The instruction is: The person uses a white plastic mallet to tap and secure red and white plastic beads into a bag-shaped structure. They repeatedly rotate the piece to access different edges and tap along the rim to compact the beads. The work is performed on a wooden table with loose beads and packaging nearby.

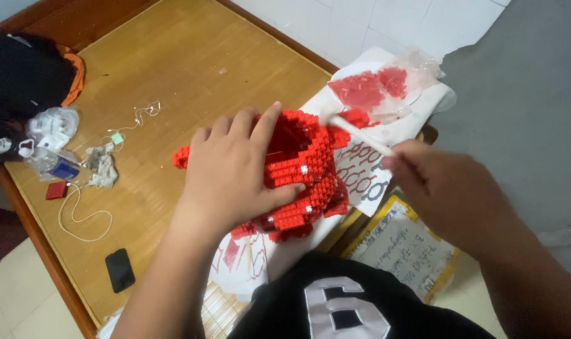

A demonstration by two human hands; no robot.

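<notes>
A hollow red model (pixel 301 169) built of tiny blocks sits on white paper sheets (pixel 361 179) at the table's near edge. My left hand (pixel 235 172) lies over the model's left side, fingers spread on top and thumb pressed against its front. My right hand (pixel 445 188) pinches a thin white stick (pixel 361 133) whose far end points at the model's upper right rim. A clear plastic bag of loose red pieces (pixel 376 85) lies just beyond the model.
The wooden table (pixel 191 63) holds a black phone (pixel 119 270), a small red box (pixel 56 189), white earphone cables (pixel 85 216), crumpled plastic wrappers (pixel 53 125) and dark clothing (pixel 22 75) at the far left. A yellow-edged printed sheet (pixel 405 248) lies near my right wrist.
</notes>
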